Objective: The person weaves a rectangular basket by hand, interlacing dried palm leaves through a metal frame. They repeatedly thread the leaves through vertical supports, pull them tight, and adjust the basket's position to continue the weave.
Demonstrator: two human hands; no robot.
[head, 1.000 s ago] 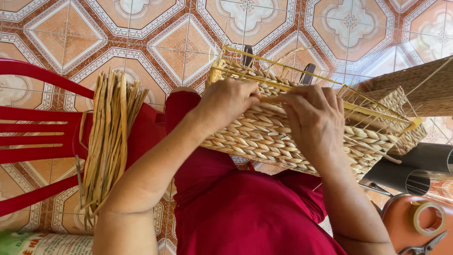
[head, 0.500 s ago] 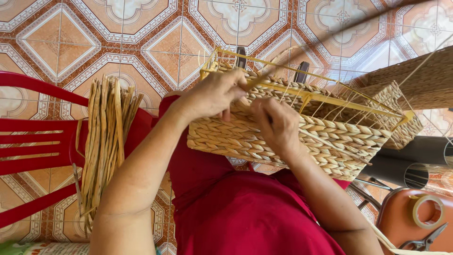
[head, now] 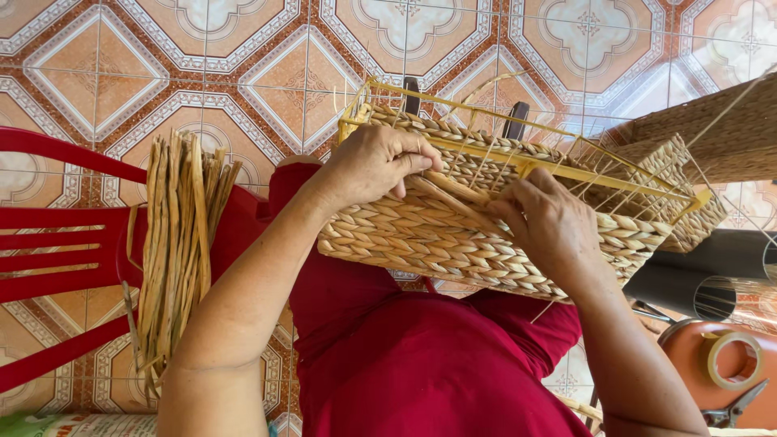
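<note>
Two bare hands work on a half-woven basket (head: 453, 235) that rests on the person's lap, over red clothing (head: 421, 364). Nearest the camera, the forearms reach forward from the bottom edge of the view. The left hand (head: 374, 166) lies on the basket's upper left part, its fingers curled shut around a flat fibre strand (head: 453, 202) and pressing down on the woven side. The right hand (head: 550, 222) sits on the basket's right half, fingers bent and pinching the other end of the same strand against the weave; whether the thumb is on the strand is hard to tell from this angle.

The basket's lower rows are plaited in pale straw, and above them a yellow wire frame (head: 534, 166) stands bare along the rim.

Left of the lap, a bundle of dried fibre (head: 174, 251) lies across a red plastic chair (head: 65, 267), well apart from the basket. At the lower right corner, a roll of tape (head: 732, 358) rests on an orange stool (head: 757, 380), with scissors (head: 732, 409) just beside it. A dark pipe (head: 688, 283) lies behind that. Farther off, another woven piece (head: 712, 142) sits at the right edge, on the patterned tile floor (head: 202, 65).
</note>
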